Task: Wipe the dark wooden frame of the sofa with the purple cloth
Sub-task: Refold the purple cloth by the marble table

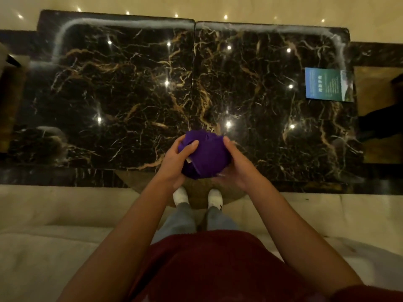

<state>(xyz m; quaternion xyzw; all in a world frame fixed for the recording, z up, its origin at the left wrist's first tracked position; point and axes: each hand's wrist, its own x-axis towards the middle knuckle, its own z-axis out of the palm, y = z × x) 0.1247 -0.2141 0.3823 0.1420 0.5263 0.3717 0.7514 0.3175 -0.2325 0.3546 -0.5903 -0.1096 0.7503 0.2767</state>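
Observation:
A bunched purple cloth point(206, 154) is held between both hands above the near edge of a black marble table. My left hand point(176, 164) grips its left side with the thumb across the top. My right hand point(236, 164) cups its right side and underside. A small pale label shows on the cloth near my left thumb. The cream sofa seat point(54, 236) lies below me on both sides of my legs. No dark wooden frame of the sofa can be made out from here.
Two black marble tables with gold veins point(109, 94) stand side by side right in front of my feet. A blue-green leaflet point(329, 85) lies on the right table's far right. Brown wooden pieces point(375, 83) flank the tables at both sides.

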